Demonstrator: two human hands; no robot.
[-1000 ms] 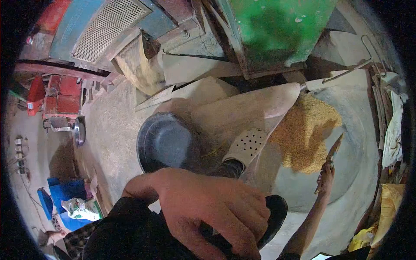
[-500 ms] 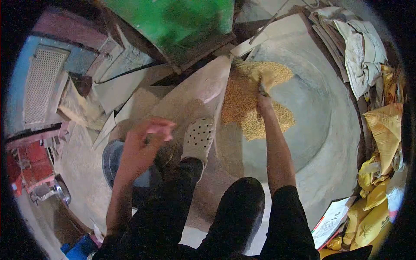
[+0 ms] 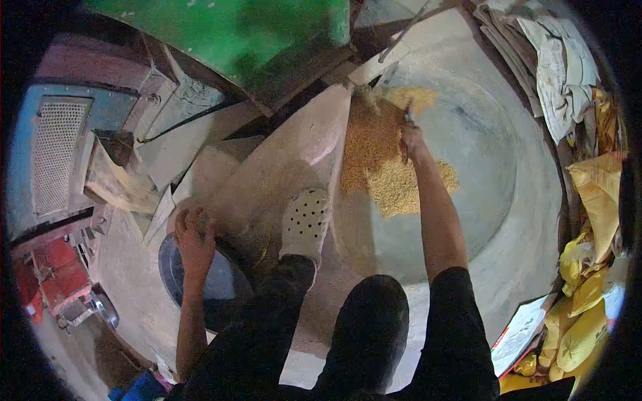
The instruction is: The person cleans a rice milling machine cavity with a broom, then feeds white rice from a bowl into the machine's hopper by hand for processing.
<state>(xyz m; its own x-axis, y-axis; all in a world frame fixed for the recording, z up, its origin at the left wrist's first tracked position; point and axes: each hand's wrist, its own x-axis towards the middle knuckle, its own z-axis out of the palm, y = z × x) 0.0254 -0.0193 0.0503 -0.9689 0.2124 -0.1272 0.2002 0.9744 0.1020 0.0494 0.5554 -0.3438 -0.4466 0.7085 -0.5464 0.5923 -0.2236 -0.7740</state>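
Observation:
A pile of golden grain lies on the left side of a round grey basin. My right hand reaches over the grain, its fingers wrapped round a small dark-handled tool that points away from me; its far end is blurred. My left hand is raised above the rim of a dark tub, its fingers bent and apart, with nothing seen in them.
A green metal surface juts in at the top. My foot in a pale clog rests beside the basin. Yellow sacks and folded white sacks lie at the right. Red machinery stands at the left.
My left hand has moved left and down, and its fingers have spread. My right hand has shifted slightly up. The far patch of grain looks smaller and thinner.

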